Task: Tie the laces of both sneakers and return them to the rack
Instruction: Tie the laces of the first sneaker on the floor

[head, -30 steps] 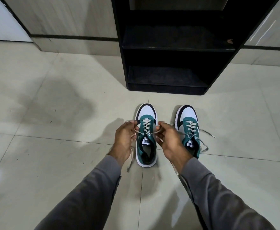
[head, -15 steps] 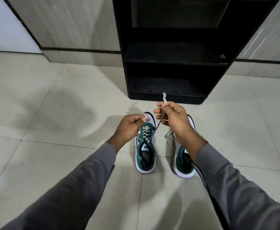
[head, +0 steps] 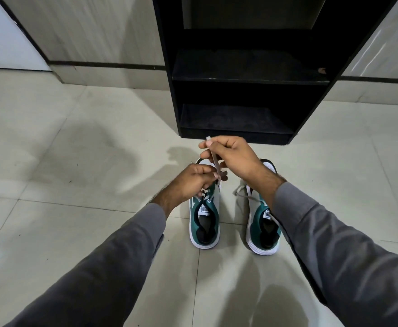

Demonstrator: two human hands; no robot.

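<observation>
Lifted higher since a second ago — right hand [head: 234, 156] pinched shut on one lace end [head: 213, 159], pulling it up taut. Left hand [head: 194, 182] closed on the other strand just above the left sneaker [head: 205, 223]. Both sneakers on the floor [head: 75, 161] before the black rack [head: 240, 67]; right sneaker [head: 263, 230] untied. Soft, limp, probably slippery flat lace — best gripped near the tips, under steady tension.

left sneaker [head: 205, 223] toe: behind left hand [head: 193, 182] | rack [head: 247, 67] top: cut off | tongue labels: unreadable
</observation>
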